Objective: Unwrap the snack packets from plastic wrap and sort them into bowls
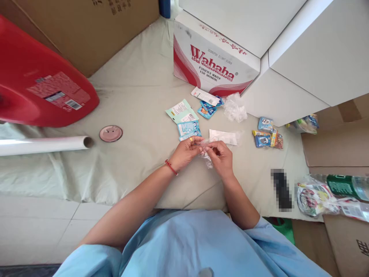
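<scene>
A crinkled clear plastic bag [208, 161] is pinched between my two hands above the cloth-covered surface. On its left side my left hand [187, 152] grips it with thumb and fingers, and my right hand [221, 157] does the same from the right. Just beyond the hands lie a white packet [223, 137] in clear wrap and a light blue sachet [188, 129]. A pale green packet [181, 110] rests behind that sachet. Farther back, a white stick sachet [205, 96] lies over small blue packets [207, 111], beside a crumpled heap of clear plastic [235, 107].
A Wahaha water box [216, 57] stands at the back against white cabinets. Small snack packs [266, 134] lie to the right, with a plastic bottle [341, 185] nearer me. On the left are a red jug [43, 84], a white tube [46, 145] and a round pinkish disc [111, 133].
</scene>
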Motion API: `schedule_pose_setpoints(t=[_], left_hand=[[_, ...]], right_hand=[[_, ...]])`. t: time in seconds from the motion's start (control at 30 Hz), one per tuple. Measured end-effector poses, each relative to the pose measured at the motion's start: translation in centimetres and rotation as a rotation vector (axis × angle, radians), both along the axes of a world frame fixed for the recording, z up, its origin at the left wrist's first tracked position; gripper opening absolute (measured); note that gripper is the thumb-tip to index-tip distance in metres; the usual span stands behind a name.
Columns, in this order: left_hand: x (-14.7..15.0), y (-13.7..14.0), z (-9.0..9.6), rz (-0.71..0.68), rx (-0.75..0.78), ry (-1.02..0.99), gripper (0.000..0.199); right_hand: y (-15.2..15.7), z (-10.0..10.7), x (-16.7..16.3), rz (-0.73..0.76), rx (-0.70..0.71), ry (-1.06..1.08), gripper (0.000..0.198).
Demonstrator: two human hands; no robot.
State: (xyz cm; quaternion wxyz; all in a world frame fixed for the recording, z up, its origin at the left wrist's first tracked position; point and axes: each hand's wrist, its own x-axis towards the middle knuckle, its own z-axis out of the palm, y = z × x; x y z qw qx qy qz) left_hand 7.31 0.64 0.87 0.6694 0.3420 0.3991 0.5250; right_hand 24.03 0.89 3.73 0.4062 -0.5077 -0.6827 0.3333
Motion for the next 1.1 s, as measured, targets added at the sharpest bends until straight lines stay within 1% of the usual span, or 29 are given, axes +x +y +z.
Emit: schedule_pose_setpoints(t=[0.07, 0.2, 0.3, 0.37, 0.43, 0.47, 0.53, 0.57, 0.6, 0.63, 0.7, 0.73, 0.77, 0.8, 0.87, 0.9, 0.97, 1.0, 1.03, 1.1], left_hand=[[-0.1, 0.3, -0.2, -0.001, -0.049, -0.038, 0.04], [-0.5, 1.0, -0.4, 0.105, -0.125, -0.045, 0.026], [-0.9, 1.2, -0.2, 0.188, -0.15, -0.128, 0.02], [-1.2, 1.3, 0.2, 0.228, -0.15, -0.182, 0.018], [-1.6, 1.2, 0.6, 0.233, -0.141, -0.219, 0.017], [-1.7, 1.2, 0.8, 0.222, -0.137, -0.246, 0.018], [-2.0, 1.0, 1.2, 0.182, -0.121, -0.297, 0.019], [-2.1, 0.9, 1.4, 0.161, -0.107, -0.302, 0.019], [-2.1, 0.8, 1.6, 0.145, -0.087, -0.284, 0.019], [-2.0, 0.6, 1.8, 0.133, -0.059, -0.244, 0.02], [-1.8, 0.3, 1.9, 0.094, 0.011, -0.137, 0.027], [-1.6, 0.2, 1.9, 0.063, 0.046, -0.088, 0.033], [-1.3, 0.0, 1.9, 0.025, 0.075, -0.045, 0.042], [-1.0, -0.2, 1.8, -0.012, 0.094, 0.005, 0.05], [-0.4, -0.6, 1.6, -0.044, 0.103, 0.153, 0.059], [-0.1, -1.0, 1.5, -0.039, 0.095, 0.249, 0.057], [0.3, -1.9, 1.5, -0.002, 0.068, 0.437, 0.042], [0.3, -2.4, 1.5, 0.023, 0.053, 0.504, 0.034], [0.1, -3.1, 1.7, 0.054, 0.042, 0.548, 0.029], [-0.7, -4.6, 1.9, 0.157, 0.023, 0.593, 0.03]], right_hand=[[0.2, 0.0, 0.4, -0.048, -0.036, 0.077, 0.015], [0.0, 0.4, 2.4, -0.111, -0.186, 0.35, 0.022], [-0.9, 0.5, 4.2, -0.114, -0.299, 0.551, 0.025], [-1.8, 0.5, 5.6, -0.091, -0.352, 0.622, 0.025], [-3.0, 0.7, 7.4, -0.021, -0.412, 0.586, 0.025], [-3.5, 0.9, 8.4, 0.042, -0.458, 0.51, 0.026], [-4.1, 1.5, 10.9, 0.191, -0.582, 0.277, 0.029], [-4.1, 1.9, 12.1, 0.23, -0.638, 0.166, 0.034], [-4.0, 2.2, 13.2, 0.215, -0.67, 0.093, 0.04], [-3.7, 2.5, 14.1, 0.146, -0.674, 0.064, 0.046], [-2.9, 2.8, 15.1, -0.084, -0.607, 0.096, 0.056], [-2.3, 2.7, 15.2, -0.183, -0.562, 0.121, 0.06], [-1.8, 2.6, 14.8, -0.238, -0.534, 0.132, 0.063], [-1.4, 2.4, 14.2, -0.245, -0.528, 0.122, 0.065], [-0.7, 1.8, 12.3, -0.181, -0.53, 0.047, 0.07], [-0.5, 1.4, 11.3, -0.144, -0.517, -0.008, 0.074], [-0.3, 0.8, 9.3, -0.106, -0.446, -0.097, 0.079], [-0.3, 0.5, 8.5, -0.103, -0.404, -0.101, 0.076], [-0.3, 0.3, 7.8, -0.106, -0.372, -0.07, 0.069], [-0.4, 0.0, 7.1, -0.12, -0.356, 0.056, 0.052]])
